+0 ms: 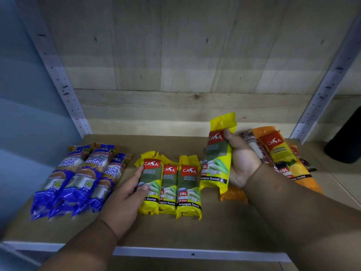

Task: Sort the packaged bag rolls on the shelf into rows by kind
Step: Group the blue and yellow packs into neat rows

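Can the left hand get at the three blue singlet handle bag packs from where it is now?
Probably yes. The left hand rests on the leftmost yellow lemongrass pack, and the blue singlet handle bag packs lie just beside it, nothing between.

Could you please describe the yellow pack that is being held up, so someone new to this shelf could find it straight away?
On the wooden shelf, three yellow lemongrass packs lie in a row at the middle. Just right of them, the right hand grips a fourth yellow pack. It alone is lifted and tilted, not lying flat.
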